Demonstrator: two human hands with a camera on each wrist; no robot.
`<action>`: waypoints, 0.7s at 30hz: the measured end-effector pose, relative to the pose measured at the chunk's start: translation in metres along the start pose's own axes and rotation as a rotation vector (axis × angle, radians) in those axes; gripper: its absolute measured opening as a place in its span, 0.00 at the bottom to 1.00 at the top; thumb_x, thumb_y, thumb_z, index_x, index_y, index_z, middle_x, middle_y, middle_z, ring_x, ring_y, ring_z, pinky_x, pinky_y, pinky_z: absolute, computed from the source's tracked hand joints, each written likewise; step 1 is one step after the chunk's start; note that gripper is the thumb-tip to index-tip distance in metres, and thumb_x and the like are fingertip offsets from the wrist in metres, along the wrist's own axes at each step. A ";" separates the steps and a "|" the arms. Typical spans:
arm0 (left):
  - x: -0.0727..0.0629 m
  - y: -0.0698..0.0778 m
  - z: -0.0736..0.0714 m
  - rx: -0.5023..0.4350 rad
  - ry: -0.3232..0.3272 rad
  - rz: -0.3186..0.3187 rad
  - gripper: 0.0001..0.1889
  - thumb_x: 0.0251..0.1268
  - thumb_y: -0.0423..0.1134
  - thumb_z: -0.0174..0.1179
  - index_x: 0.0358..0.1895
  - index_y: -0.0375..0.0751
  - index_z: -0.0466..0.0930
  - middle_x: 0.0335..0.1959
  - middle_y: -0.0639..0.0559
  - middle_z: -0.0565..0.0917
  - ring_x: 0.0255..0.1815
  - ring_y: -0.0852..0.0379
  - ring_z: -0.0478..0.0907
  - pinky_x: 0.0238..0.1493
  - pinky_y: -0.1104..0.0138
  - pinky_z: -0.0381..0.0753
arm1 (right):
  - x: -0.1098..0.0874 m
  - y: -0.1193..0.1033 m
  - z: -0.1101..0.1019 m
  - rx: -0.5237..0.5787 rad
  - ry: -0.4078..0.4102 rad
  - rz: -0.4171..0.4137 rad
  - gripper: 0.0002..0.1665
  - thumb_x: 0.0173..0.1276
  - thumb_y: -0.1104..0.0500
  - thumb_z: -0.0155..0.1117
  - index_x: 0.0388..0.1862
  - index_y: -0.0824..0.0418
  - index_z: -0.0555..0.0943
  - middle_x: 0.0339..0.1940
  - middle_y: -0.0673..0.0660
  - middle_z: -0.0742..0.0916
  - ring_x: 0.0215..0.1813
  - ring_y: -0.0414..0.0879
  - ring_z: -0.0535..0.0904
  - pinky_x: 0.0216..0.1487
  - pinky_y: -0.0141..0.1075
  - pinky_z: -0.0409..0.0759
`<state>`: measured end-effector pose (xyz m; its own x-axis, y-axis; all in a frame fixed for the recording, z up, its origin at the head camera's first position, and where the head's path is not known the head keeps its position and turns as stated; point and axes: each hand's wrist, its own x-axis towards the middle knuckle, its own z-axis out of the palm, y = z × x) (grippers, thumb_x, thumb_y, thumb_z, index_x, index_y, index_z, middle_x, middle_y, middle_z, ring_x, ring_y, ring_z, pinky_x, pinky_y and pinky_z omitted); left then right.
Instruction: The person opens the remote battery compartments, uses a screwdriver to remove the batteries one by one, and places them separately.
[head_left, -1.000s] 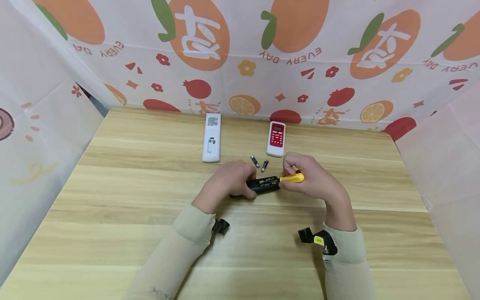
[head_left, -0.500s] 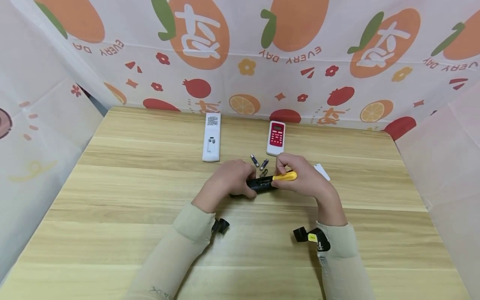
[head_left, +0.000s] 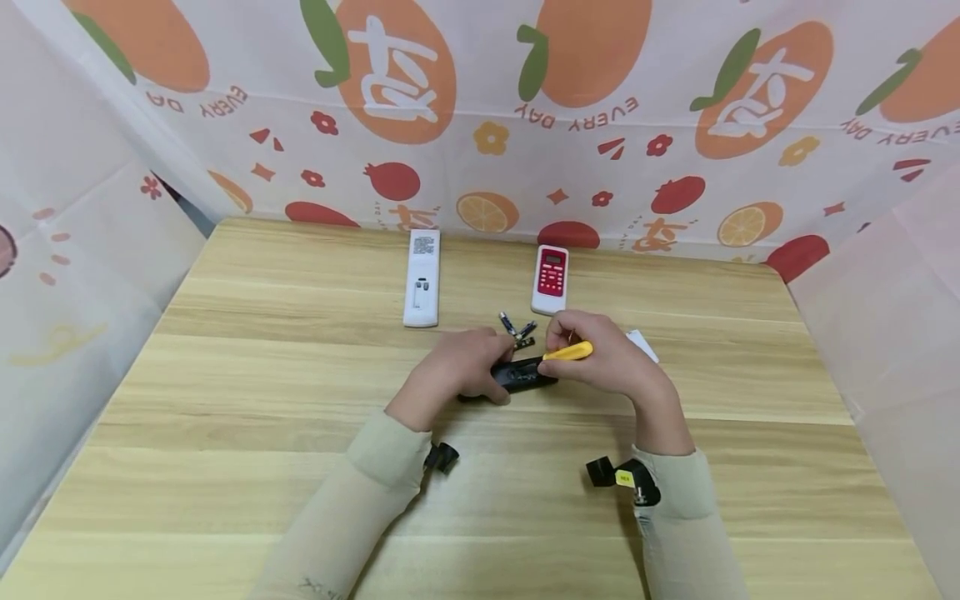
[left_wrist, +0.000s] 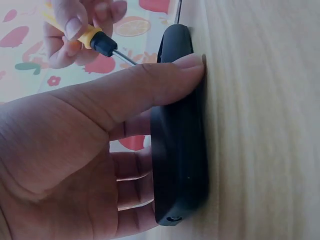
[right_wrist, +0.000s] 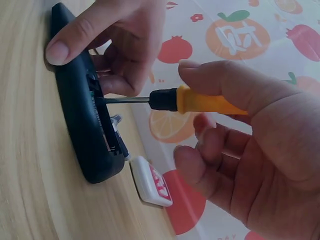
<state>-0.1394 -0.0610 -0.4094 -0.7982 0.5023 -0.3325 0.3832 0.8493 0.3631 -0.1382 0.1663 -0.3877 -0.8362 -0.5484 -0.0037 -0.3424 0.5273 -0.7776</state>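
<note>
My left hand (head_left: 461, 364) grips a black remote control (head_left: 517, 379) by its left part, thumb along the near side and fingers behind it. The remote lies at the middle of the table with its battery compartment facing up. In my right hand (head_left: 607, 358) is a screwdriver (right_wrist: 212, 102) with a yellow handle, pinched between thumb and fingers. In the right wrist view its metal shaft (right_wrist: 127, 100) reaches into the compartment. Just behind the remote lie several small batteries (head_left: 525, 342) close together; the left fingertips are near them.
Farther back are a white remote (head_left: 422, 279) with its compartment exposed and a white remote with a red face (head_left: 551, 279). A small white piece (head_left: 642, 345) lies behind the right hand. A fruit-print cloth (head_left: 600, 158) hangs along the table's back edge.
The right hand and screwdriver have shifted left over the compartment. Batteries seen in the black remote earlier now lie out behind it. The left hand has kept its hold.
</note>
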 end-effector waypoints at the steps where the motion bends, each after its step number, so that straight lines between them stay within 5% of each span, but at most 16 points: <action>1: 0.000 0.000 0.001 0.001 0.000 -0.002 0.24 0.45 0.54 0.78 0.40 0.53 0.74 0.39 0.55 0.78 0.39 0.56 0.74 0.41 0.60 0.72 | 0.000 0.000 0.000 0.002 0.004 0.004 0.16 0.57 0.53 0.78 0.32 0.47 0.76 0.31 0.50 0.80 0.36 0.48 0.77 0.34 0.37 0.77; 11: 0.000 -0.001 0.001 -0.015 -0.002 0.004 0.25 0.45 0.53 0.78 0.42 0.52 0.74 0.41 0.54 0.78 0.40 0.55 0.74 0.42 0.60 0.73 | -0.001 -0.005 -0.005 0.054 0.074 -0.055 0.10 0.61 0.53 0.75 0.41 0.51 0.85 0.41 0.50 0.87 0.39 0.47 0.80 0.40 0.40 0.83; 21: 0.002 0.001 0.002 -0.011 -0.004 0.008 0.25 0.45 0.52 0.79 0.42 0.51 0.75 0.41 0.53 0.78 0.41 0.54 0.73 0.43 0.60 0.73 | -0.002 -0.007 -0.004 0.004 0.150 -0.046 0.14 0.64 0.49 0.73 0.42 0.56 0.85 0.37 0.47 0.86 0.37 0.46 0.79 0.40 0.39 0.82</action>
<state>-0.1397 -0.0595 -0.4113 -0.7932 0.5101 -0.3327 0.3845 0.8431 0.3758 -0.1357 0.1667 -0.3795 -0.8742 -0.4688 0.1261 -0.3808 0.5010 -0.7772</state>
